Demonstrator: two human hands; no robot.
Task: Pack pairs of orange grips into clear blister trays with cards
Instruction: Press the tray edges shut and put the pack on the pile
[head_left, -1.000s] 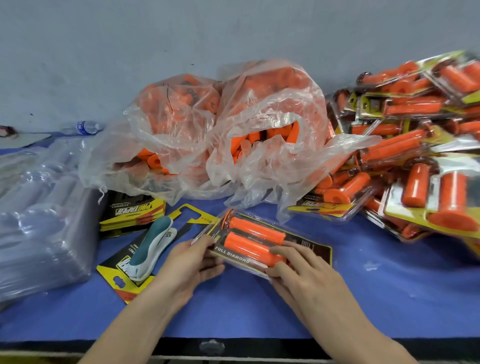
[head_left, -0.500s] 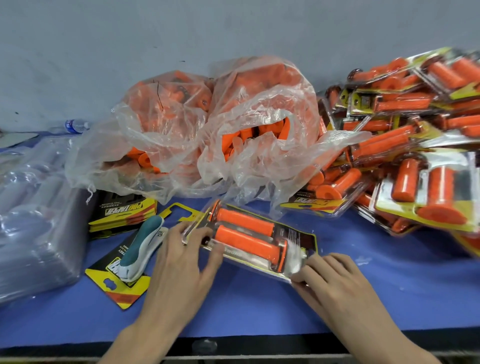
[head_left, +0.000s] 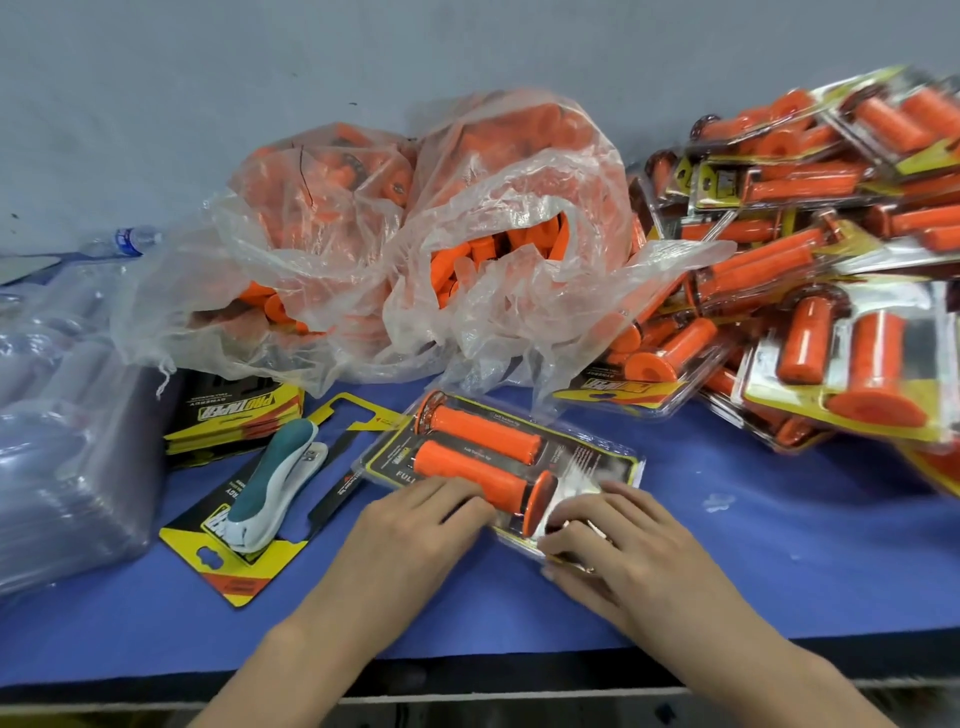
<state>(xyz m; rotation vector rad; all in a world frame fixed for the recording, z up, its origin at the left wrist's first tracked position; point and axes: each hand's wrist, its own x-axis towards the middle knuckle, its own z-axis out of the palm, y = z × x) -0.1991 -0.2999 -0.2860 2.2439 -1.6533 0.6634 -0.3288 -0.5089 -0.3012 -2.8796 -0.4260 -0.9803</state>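
Pale grey-blue wall behind; work surface is a blue table (head_left: 753, 561) with a dark front edge. Blister tray (head_left: 501, 465) lies flat near the front centre: clear, glossy moulded plastic over a black-and-yellow printed card, holding two orange grips (head_left: 475, 449) side by side, cylindrical, finely textured, flanged ends. Left hand (head_left: 410, 525) flat, fingers extended, pressing on the tray's near edge against the nearer grip. Right hand (head_left: 613, 535) with fingers curled down onto the tray's right end, pressing; neither hand closes around anything. Behind: two crinkled translucent plastic bags (head_left: 415, 244) of loose orange grips. Right: heaped pile of packed trays (head_left: 810, 270). Left: stack of empty clear trays (head_left: 62, 447), hazy. Stapler (head_left: 278, 483), teal and white, rests on a loose card (head_left: 234, 566); stack of cards (head_left: 239, 415) just behind. Plastic bottle (head_left: 122, 241) lying by the wall.
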